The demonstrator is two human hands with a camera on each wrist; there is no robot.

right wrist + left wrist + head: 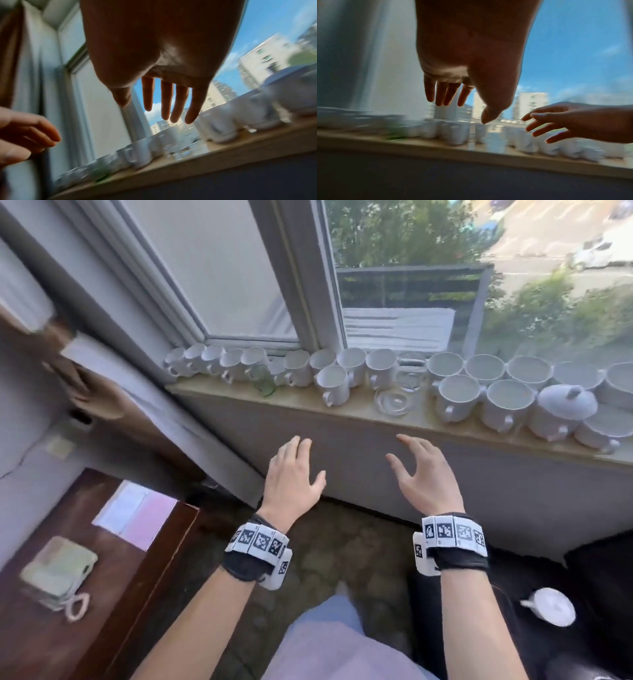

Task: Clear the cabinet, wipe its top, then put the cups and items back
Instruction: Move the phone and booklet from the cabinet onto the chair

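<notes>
Both hands are up in front of the window ledge [359, 409] and neither one is holding anything; the left hand [291, 474] has its fingers straight and close together, palm down, and the right hand [424, 474] is spread with the fingers loosely bent, thumb sticking out toward 9 o'clock; both hover below the ledge's front edge, not touching it.

The white cups [332, 385] are lined up along the ledge from about 10 o'clock over to 3 o'clock, mostly two rows deep on the right half; a green glass [263, 381] sits among the small mugs at 11 o'clock, a clear glass [411, 371] and a clear glass dish [392, 402] sit right around 12 o'clock just above the right hand, and a lidded white sugar bowl [561, 409] is over at 2 o'clock, touching the cups beside it.

The dark wooden cabinet [41, 638] is down at 8 o'clock with a folded green cloth [58, 570] and some white and pink papers [137, 515] on its top; a white teapot [555, 606] sits low at 4 o'clock on something dark; the wrist views are blurry, they just show open fingers against the window.
</notes>
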